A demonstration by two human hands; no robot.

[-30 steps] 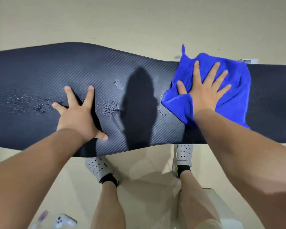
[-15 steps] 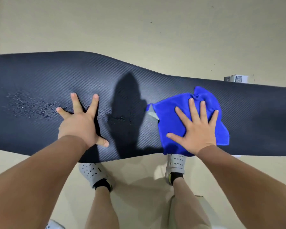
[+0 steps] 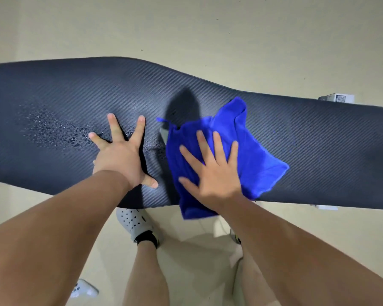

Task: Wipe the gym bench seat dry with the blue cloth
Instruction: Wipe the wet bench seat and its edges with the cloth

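Bench seat: a long dark pad (image 3: 307, 133) with a woven, carbon-like texture is seen stretched from left to right across the view, above a beige floor (image 3: 186, 29).
Water: a patch of droplets (image 3: 53, 131) is spread on the left part of the pad, reaching to the left hand's fingers.
Blue cloth: the cloth (image 3: 252, 155) is laid crumpled on the middle of the seat, right of the droplets; its near corner is hung over the near edge of the pad.
Right hand: the hand (image 3: 212, 171) is pressed flat on the cloth, fingers straight and slightly spread, nothing gripped.
Left hand: the hand (image 3: 122, 153) is planted flat on the bare pad, just left of the cloth, fingers splayed wide, nothing held.
Below the bench: a white perforated shoe (image 3: 133, 221) with a black sock is seen on the floor.
Far right: a small white box (image 3: 338, 98) is partly hidden behind the pad's far edge.
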